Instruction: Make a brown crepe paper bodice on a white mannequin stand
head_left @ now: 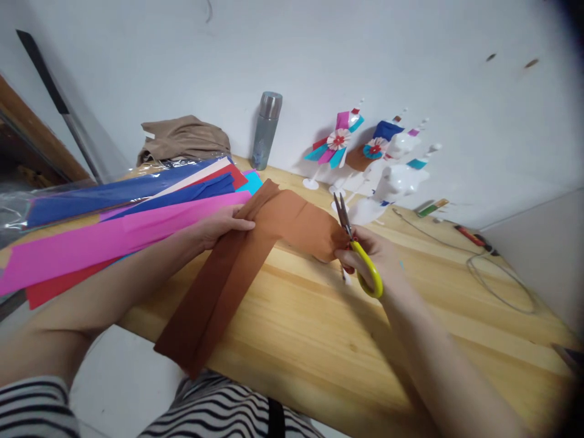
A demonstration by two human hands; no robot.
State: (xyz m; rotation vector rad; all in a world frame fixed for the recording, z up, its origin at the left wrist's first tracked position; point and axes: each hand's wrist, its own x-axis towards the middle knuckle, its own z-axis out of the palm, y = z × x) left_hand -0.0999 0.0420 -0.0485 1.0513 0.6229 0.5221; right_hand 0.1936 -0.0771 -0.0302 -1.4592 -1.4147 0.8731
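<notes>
My left hand is closed on a long strip of brown crepe paper, thumb on top. One doubled part of the strip hangs down over the front edge of the table. Its lighter, stretched part runs across to my right hand, whose fingers pinch the far end. Also in my right hand is a pair of scissors with yellow handles, the blades pointing up and slightly apart. Part of the scissors' handle is hidden by my fingers.
Pink, blue and red paper strips lie at left, partly in clear plastic, before a brown cloth. A grey thermos stands by the wall. Paper-decorated ornaments stand behind the scissors. A cable and a red-black tool lie right.
</notes>
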